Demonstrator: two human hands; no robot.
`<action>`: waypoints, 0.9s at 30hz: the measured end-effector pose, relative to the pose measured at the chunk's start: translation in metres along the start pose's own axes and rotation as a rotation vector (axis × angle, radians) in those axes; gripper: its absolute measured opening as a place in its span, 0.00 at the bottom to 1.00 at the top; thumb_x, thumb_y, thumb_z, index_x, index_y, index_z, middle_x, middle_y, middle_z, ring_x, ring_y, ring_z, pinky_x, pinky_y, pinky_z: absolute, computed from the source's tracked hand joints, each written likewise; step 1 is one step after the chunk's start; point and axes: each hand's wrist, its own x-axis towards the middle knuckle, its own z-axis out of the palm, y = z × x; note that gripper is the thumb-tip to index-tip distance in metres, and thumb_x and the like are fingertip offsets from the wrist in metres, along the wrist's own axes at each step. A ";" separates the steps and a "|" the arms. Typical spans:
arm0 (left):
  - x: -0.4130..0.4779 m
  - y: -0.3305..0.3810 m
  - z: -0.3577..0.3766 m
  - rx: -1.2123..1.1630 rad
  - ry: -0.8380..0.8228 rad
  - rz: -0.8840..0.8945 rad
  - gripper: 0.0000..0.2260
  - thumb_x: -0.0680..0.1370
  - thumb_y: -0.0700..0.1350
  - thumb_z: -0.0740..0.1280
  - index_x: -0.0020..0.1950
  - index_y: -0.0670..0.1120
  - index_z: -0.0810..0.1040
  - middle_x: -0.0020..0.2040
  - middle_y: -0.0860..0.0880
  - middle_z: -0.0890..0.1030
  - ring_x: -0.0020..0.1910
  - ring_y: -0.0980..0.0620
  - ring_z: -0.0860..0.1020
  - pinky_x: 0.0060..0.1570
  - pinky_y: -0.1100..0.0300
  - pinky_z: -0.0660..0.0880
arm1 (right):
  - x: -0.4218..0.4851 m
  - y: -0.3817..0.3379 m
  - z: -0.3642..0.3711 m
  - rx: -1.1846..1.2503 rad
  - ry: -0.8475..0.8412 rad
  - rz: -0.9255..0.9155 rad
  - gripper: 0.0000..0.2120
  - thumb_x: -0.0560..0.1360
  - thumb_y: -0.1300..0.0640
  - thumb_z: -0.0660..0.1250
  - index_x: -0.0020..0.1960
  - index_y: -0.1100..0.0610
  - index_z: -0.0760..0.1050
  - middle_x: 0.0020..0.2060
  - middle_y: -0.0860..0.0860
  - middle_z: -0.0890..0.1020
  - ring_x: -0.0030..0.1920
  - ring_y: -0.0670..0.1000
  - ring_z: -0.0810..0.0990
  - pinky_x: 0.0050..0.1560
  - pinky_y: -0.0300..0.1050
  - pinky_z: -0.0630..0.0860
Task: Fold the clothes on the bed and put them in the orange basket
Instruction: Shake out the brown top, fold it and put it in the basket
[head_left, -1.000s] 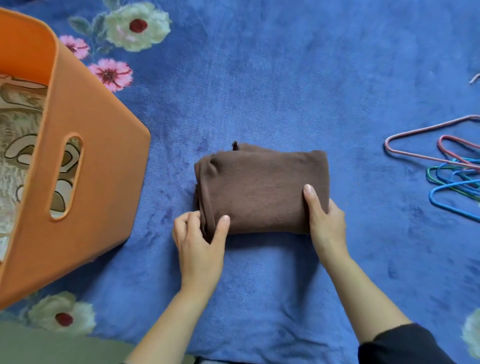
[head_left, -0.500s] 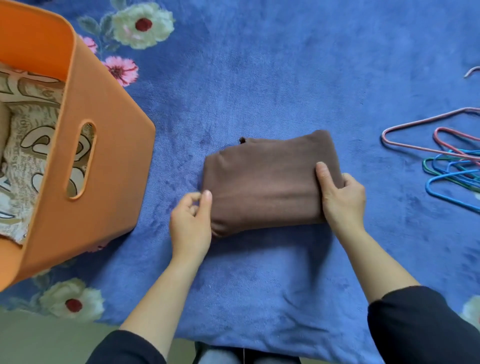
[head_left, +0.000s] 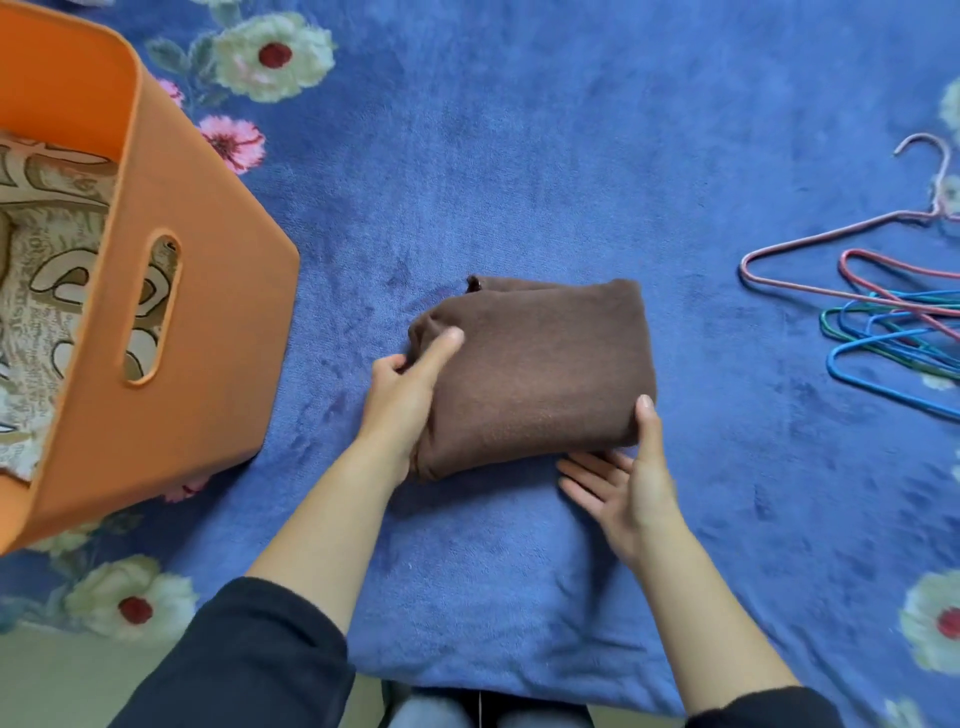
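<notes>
Leftmost, an orange basket (head_left: 197, 332) sits on the bed's blue floral blanket (head_left: 519, 156), the wall with the slotted handle turned toward the middle. A beige cloth printed with brown outlined shapes (head_left: 47, 249) lies inside it and shows again through the slot. Just to the right of the basket, across a strip of bare blanket, the left hand (head_left: 405, 400) reaches in from a dark sleeve (head_left: 249, 660) and grips the left end of a folded brown garment (head_left: 540, 374). Its thumb lies stretched across the top of the cloth, and its fingers (head_left: 387, 366) curl in against the left edge. The garment lies in the middle of the blanket as a thick, roughly rectangular bundle, outside the basket and near it, with a small dark nub poking out at its far left corner. At the near right corner comes the right hand (head_left: 623, 488): its thumb stands up against the top of the cloth, and its four fingers (head_left: 587, 480) lie straight and slightly spread, palm up, on the blanket along the near edge. Whether their tips slip under the fold cannot be told. Farthest right, well apart from the garment, a loose heap of pink, blue and green wire hangers (head_left: 883, 322) rests on the blanket and runs off the edge of the view.
</notes>
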 end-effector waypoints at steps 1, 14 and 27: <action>0.002 0.000 0.005 0.084 -0.001 0.029 0.40 0.55 0.66 0.76 0.61 0.48 0.71 0.57 0.49 0.79 0.54 0.50 0.79 0.56 0.51 0.76 | -0.003 0.004 0.007 0.048 -0.092 0.022 0.43 0.53 0.28 0.71 0.59 0.55 0.72 0.51 0.59 0.82 0.47 0.55 0.84 0.46 0.51 0.79; -0.121 -0.016 -0.014 -0.428 -0.412 0.011 0.17 0.73 0.29 0.64 0.26 0.44 0.80 0.33 0.46 0.81 0.34 0.52 0.81 0.37 0.62 0.78 | -0.099 -0.036 0.013 0.114 -0.359 -0.181 0.07 0.73 0.61 0.66 0.50 0.60 0.79 0.47 0.55 0.83 0.48 0.50 0.82 0.49 0.43 0.79; -0.247 0.081 -0.210 -0.531 -0.270 0.280 0.11 0.75 0.37 0.59 0.32 0.44 0.67 0.26 0.48 0.68 0.22 0.53 0.69 0.22 0.65 0.68 | -0.289 -0.055 0.170 -0.349 -0.654 -0.315 0.04 0.73 0.56 0.67 0.40 0.55 0.78 0.32 0.50 0.79 0.32 0.48 0.77 0.31 0.38 0.73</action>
